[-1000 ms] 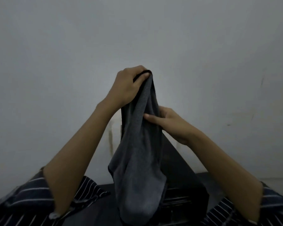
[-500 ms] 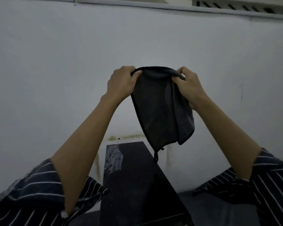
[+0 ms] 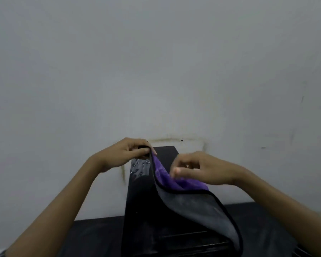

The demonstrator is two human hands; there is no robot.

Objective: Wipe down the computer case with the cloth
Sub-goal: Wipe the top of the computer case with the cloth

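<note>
Over the half-hidden computer case (image 3: 137,210), both hands, left (image 3: 126,153) and blurred right (image 3: 198,169), pinch the cloth (image 3: 193,204).

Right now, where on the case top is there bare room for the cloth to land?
The far strip of the computer case top between the left hand and right hand is bare. The near top is crowded: the cloth drapes over it.

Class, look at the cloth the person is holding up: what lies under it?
Under the cloth sits the black computer case, on a dark surface. The case's left part shows, with a pale patch near its top; its right part is covered, so nothing can be told there.
</note>
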